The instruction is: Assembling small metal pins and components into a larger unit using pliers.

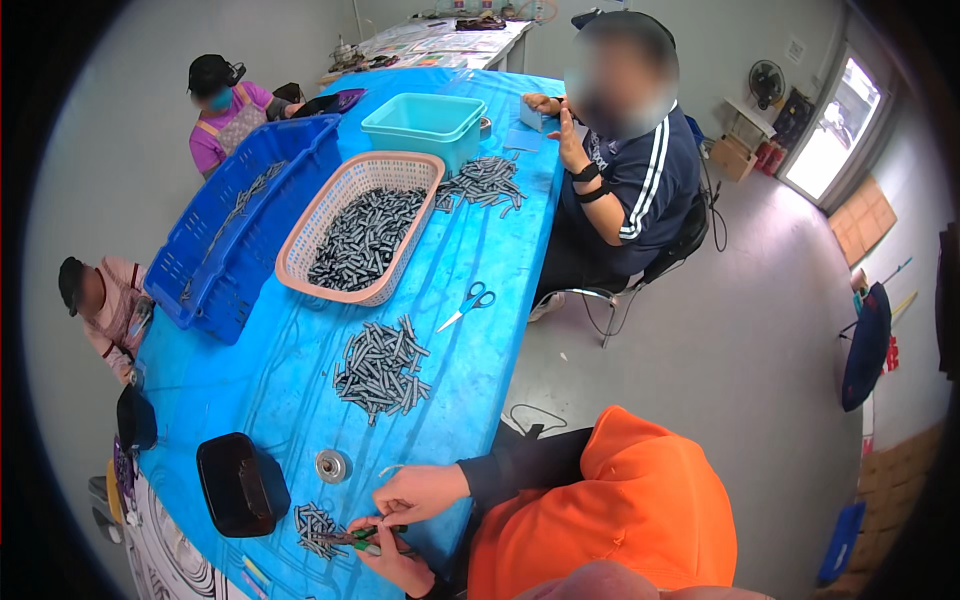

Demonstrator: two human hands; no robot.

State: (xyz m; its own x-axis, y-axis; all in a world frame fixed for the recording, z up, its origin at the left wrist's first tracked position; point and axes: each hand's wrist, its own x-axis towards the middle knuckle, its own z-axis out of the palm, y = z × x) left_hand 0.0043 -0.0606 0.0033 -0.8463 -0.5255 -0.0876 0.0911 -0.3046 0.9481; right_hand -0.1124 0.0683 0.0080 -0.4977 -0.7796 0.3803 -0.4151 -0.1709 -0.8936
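My left hand [395, 563], the lower one in the view, is closed around a pair of small green-handled pliers [366, 546]. Their jaws point left, over a small heap of short grey-black tube pieces [316, 528]. Just above, my right hand [420, 492] has its fingertips pinched close to the left hand's fingers. What it pinches is too small to make out. A thin pale strip shows at its upper side. A black plastic bin [272, 485] and a round metal tin [332, 466] stand on the blue table cover [460, 385] near my hands.
A larger tube heap [382, 368] and blue-handled scissors [466, 306] lie farther up the table. Beyond are a pink basket [290, 262] full of pieces, a blue crate [215, 318] and a turquoise tub [425, 135]. A co-worker [640, 185] sits far right; two others sit left.
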